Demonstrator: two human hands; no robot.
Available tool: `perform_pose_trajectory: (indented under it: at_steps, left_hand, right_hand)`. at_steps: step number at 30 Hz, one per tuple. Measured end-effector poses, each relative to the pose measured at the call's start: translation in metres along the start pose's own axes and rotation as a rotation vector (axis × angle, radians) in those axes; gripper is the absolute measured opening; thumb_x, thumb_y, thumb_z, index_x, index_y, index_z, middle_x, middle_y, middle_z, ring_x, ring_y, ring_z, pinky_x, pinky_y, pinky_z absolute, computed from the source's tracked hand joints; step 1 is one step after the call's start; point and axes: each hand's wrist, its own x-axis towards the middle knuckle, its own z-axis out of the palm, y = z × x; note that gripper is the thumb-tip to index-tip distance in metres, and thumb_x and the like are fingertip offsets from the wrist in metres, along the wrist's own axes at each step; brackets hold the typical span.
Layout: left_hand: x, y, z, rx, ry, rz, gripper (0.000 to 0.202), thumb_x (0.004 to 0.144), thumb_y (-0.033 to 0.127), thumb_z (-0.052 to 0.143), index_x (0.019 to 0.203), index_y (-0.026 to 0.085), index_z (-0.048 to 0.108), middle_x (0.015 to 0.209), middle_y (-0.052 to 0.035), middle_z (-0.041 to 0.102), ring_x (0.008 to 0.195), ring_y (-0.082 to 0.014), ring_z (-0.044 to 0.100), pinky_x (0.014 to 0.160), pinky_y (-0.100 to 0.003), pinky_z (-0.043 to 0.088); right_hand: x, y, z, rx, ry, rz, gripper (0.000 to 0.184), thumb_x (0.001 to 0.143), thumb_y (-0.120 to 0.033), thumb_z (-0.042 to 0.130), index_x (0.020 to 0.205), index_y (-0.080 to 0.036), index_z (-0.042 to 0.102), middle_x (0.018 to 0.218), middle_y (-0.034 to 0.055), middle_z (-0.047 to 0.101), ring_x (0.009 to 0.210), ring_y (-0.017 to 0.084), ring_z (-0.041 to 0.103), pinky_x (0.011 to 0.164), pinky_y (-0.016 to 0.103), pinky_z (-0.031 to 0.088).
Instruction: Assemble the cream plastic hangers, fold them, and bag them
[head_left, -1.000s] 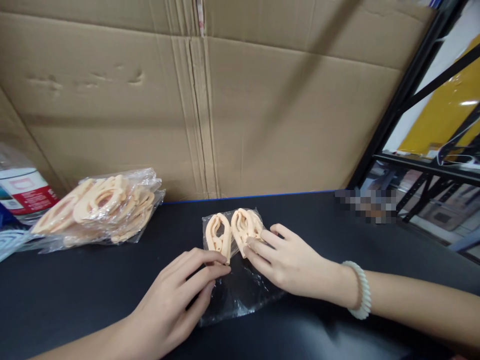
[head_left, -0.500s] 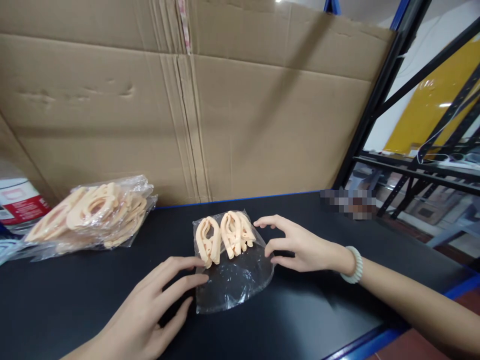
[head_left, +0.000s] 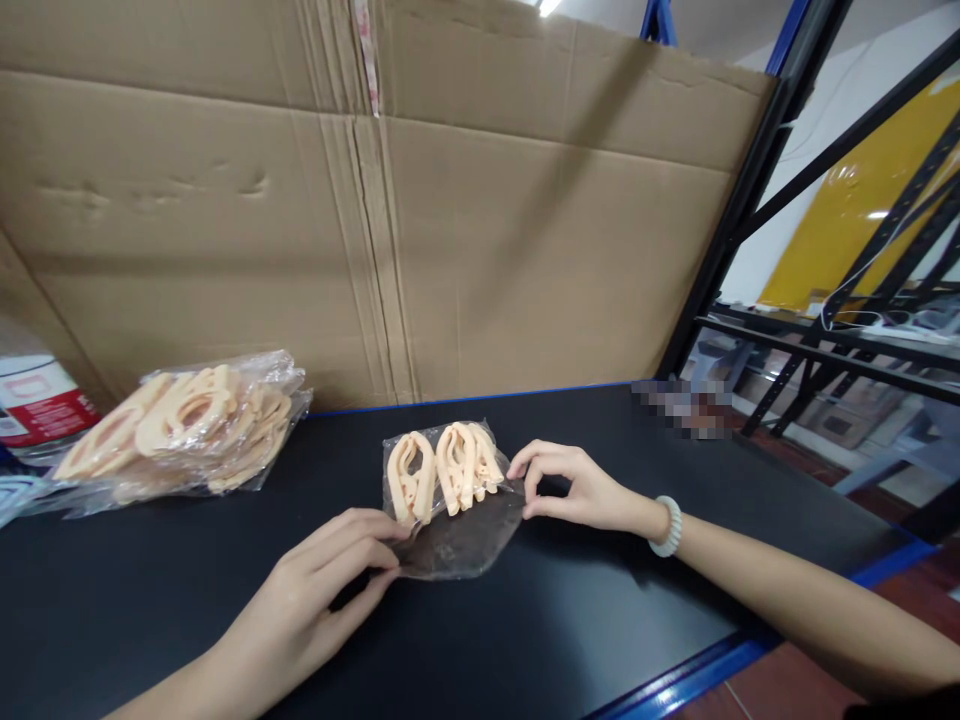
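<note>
A small clear plastic bag [head_left: 459,535] lies on the black table [head_left: 600,620] with peach-coloured plastic clips [head_left: 442,474] bunched in its far end. My left hand [head_left: 319,590] pinches the bag's near left edge with thumb and fingers. My right hand [head_left: 574,487], a pale bead bracelet on its wrist, pinches the bag's right edge beside the clips. The bag's open part is lifted a little between the two hands.
A stack of filled bags of the same peach clips [head_left: 184,425] lies at the back left. A red-and-white container [head_left: 37,400] stands at the far left. A big cardboard sheet [head_left: 450,220] walls off the back. Dark metal shelving [head_left: 825,300] stands to the right.
My right hand left the clips, opened, then closed on the bag's right edge. My left hand slid to the near left edge and pinched it. The bag's empty part rose off the table.
</note>
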Motion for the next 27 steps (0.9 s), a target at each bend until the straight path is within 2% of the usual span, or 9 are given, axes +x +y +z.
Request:
perform_pose_trajectory:
  at_steps: [3,6,9,12,17,20,24,27]
  left_hand:
    - [0.0,-0.001,-0.002,-0.023,0.03,-0.042,0.01,0.088,0.019,0.051,0.081,0.019,0.059,0.094,-0.0061,0.068,0.089,-0.016,0.065,0.076,-0.024,0.054]
    - [-0.001,-0.002,-0.004,-0.049,0.026,-0.053,0.008,0.087,0.017,0.051,0.082,0.02,0.057,0.091,-0.0043,0.069,0.085,-0.015,0.067,0.073,-0.022,0.055]
    - [-0.001,-0.003,-0.006,-0.089,0.02,-0.091,0.006,0.087,0.017,0.051,0.086,0.02,0.056,0.089,-0.0031,0.069,0.081,-0.0142,0.068,0.071,-0.02,0.055]
    - [0.0,-0.003,-0.009,-0.125,0.029,-0.186,0.004,0.087,0.019,0.052,0.086,0.021,0.055,0.079,-0.0004,0.067,0.07,-0.0122,0.067,0.062,-0.017,0.053]
    - [0.0,-0.005,-0.011,-0.249,0.027,-0.345,0.006,0.089,0.021,0.049,0.084,0.023,0.045,0.065,0.0042,0.063,0.056,-0.0097,0.063,0.054,-0.015,0.051]
    - [-0.001,-0.008,-0.011,-0.353,0.025,-0.443,0.009,0.091,0.026,0.046,0.097,0.026,0.039,0.062,0.0056,0.063,0.054,-0.0107,0.063,0.053,-0.017,0.052]
    - [-0.004,-0.011,-0.012,-0.415,0.045,-0.485,0.023,0.092,0.03,0.044,0.111,0.03,0.031,0.063,0.0065,0.063,0.054,-0.0115,0.064,0.051,-0.017,0.052]
    - [-0.007,-0.014,-0.012,-0.443,0.08,-0.509,0.022,0.092,0.029,0.045,0.109,0.03,0.032,0.065,0.006,0.063,0.056,-0.0113,0.064,0.053,-0.017,0.052]
  right_hand:
    - [0.001,0.0,0.005,0.09,0.086,0.125,0.017,0.083,-0.028,0.064,0.076,-0.014,0.059,0.087,0.0055,0.065,0.083,0.014,0.06,0.08,0.031,0.048]
    - [0.002,-0.002,0.012,0.199,0.162,0.256,0.022,0.084,-0.034,0.063,0.077,-0.014,0.058,0.082,0.0051,0.065,0.077,0.014,0.061,0.075,0.03,0.048]
    - [0.003,-0.005,0.019,0.365,0.166,0.355,0.024,0.085,-0.037,0.061,0.08,-0.014,0.055,0.08,0.0054,0.067,0.077,0.014,0.063,0.075,0.03,0.049]
    - [0.003,-0.005,0.025,0.488,0.139,0.433,0.025,0.086,-0.038,0.059,0.08,-0.016,0.049,0.078,0.005,0.068,0.076,0.014,0.064,0.074,0.029,0.048]
    - [0.003,-0.002,0.034,0.528,0.125,0.517,0.029,0.085,-0.042,0.059,0.078,-0.017,0.046,0.067,0.0001,0.063,0.064,0.011,0.059,0.064,0.025,0.043]
    - [0.005,-0.001,0.042,0.586,0.174,0.573,0.029,0.086,-0.044,0.058,0.088,-0.019,0.043,0.063,-0.0026,0.06,0.06,0.012,0.056,0.063,0.026,0.042]
    - [0.006,-0.003,0.053,0.597,0.269,0.598,0.033,0.089,-0.045,0.053,0.104,-0.023,0.034,0.06,-0.0062,0.055,0.057,0.011,0.052,0.058,0.023,0.04]
    - [0.005,-0.004,0.055,0.556,0.281,0.555,0.027,0.091,-0.044,0.049,0.097,-0.024,0.034,0.061,-0.006,0.054,0.057,0.01,0.05,0.055,0.021,0.038]
